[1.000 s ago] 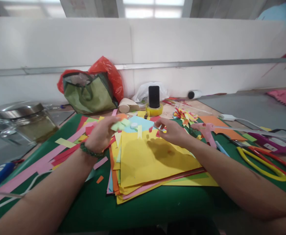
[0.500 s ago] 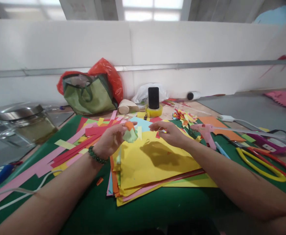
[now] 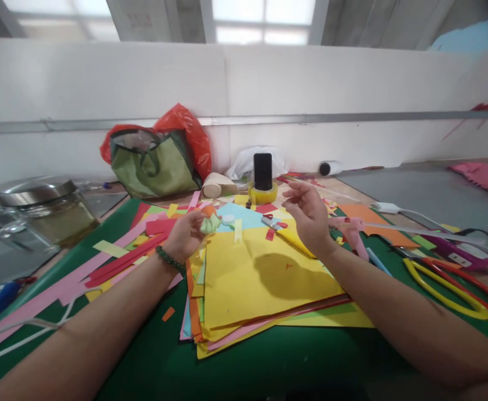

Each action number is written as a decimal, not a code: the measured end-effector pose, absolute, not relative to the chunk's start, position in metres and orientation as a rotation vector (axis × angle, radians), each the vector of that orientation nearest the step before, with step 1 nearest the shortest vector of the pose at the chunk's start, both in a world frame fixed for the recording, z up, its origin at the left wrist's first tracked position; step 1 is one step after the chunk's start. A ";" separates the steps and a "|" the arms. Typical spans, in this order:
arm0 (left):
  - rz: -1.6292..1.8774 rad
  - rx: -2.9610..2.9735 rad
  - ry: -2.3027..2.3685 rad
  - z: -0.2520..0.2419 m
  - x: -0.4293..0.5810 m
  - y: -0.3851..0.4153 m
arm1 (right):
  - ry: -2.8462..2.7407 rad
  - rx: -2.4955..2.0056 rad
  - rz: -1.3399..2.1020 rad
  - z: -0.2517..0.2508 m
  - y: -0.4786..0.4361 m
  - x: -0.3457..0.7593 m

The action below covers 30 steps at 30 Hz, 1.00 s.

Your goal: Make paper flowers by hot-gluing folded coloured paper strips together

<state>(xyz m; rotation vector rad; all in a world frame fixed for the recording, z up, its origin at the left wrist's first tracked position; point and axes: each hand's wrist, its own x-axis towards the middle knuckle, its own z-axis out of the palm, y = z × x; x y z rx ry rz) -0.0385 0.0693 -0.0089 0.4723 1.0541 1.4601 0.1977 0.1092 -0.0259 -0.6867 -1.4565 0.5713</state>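
Note:
My left hand [image 3: 184, 236], with a green bead bracelet at its wrist, pinches a small crumpled paper piece [image 3: 210, 224] in light green and orange over the left edge of the paper stack. To the right, my right hand [image 3: 308, 218] is raised with its fingers loosely bent and apart, holding nothing visible. Below and beside it lies a yellow-handled tool [image 3: 292, 239] with a metal head; its exact kind is unclear and the hand hides part of it. Yellow paper [image 3: 248, 284] tops the stack. A small white round object [image 3: 228, 219] lies on light blue paper [image 3: 246, 214].
Coloured paper strips [image 3: 110, 262] cover the left side. At right are a pink glue gun [image 3: 355, 231] and large scissors [image 3: 448, 289] with red and yellow handles. A phone [image 3: 263, 171] stands in a yellow tape roll [image 3: 264, 195]. A glass jar [image 3: 55, 214] stands far left.
My right hand has moved right and up, away from my left hand, uncovering much of the yellow-handled tool. My left hand has shifted slightly left, still pinching the paper piece.

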 end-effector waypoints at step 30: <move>1.706 0.747 0.797 0.009 -0.055 0.062 | -1.305 -0.923 0.811 -0.034 0.131 0.206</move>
